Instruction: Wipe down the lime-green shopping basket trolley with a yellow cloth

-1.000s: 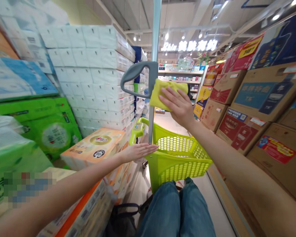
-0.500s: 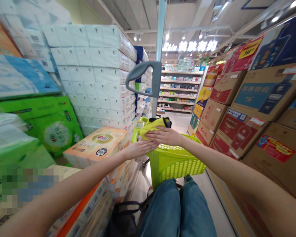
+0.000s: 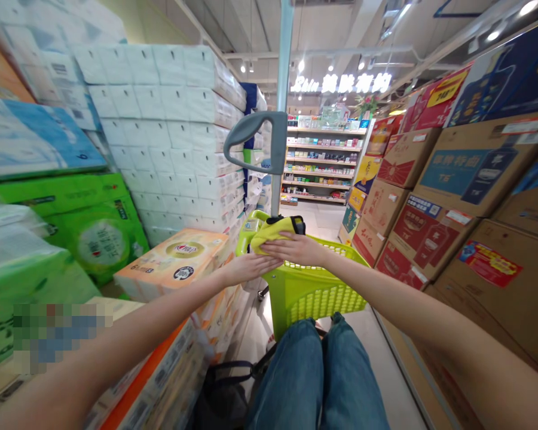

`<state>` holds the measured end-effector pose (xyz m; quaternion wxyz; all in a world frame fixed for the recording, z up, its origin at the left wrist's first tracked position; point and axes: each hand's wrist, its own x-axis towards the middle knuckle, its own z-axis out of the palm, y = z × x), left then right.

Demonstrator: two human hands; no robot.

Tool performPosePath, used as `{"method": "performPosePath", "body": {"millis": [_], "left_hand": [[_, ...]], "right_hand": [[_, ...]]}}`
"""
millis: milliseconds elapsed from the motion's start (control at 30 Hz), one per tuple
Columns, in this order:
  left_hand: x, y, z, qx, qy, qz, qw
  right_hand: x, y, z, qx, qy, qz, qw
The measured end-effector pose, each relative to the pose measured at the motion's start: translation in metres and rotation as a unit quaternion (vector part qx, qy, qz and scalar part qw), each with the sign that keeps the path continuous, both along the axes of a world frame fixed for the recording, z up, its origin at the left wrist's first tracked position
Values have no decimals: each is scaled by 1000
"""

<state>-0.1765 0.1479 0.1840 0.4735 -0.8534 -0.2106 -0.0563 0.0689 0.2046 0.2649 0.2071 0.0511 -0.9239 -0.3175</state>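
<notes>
A folded yellow cloth with black edging [image 3: 275,230] lies on the near left corner of a lime-green shopping basket [image 3: 316,298]. My right hand [image 3: 298,248] rests flat over the cloth's near side, fingers stretched out to the left. Just below it, my left hand [image 3: 251,267] is also flat, its fingertips reaching under the right hand at the cloth's lower edge. Neither hand is curled round the cloth. A grey loop handle [image 3: 275,143] on an upright pole stands behind the basket's corner.
Stacked white tissue packs [image 3: 161,131] rise on the left, with an orange tissue pack [image 3: 179,254] and green packs [image 3: 94,233] lower down. Cardboard cartons [image 3: 457,167] line the right side. My knees [image 3: 296,370] are close below the basket. Shelves of small goods [image 3: 323,158] stand ahead.
The whole view has shifted slightly, with the basket and hands a little further left in the picture. Both hands stay flat at the cloth, in nearly the same place.
</notes>
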Motion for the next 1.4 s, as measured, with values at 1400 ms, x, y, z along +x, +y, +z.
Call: {"method": "performPosePath", "body": {"millis": [1400], "left_hand": [[4, -5, 8, 60, 42, 30, 997]], "right_hand": [[-10, 11, 74, 30, 159, -26, 987]]}}
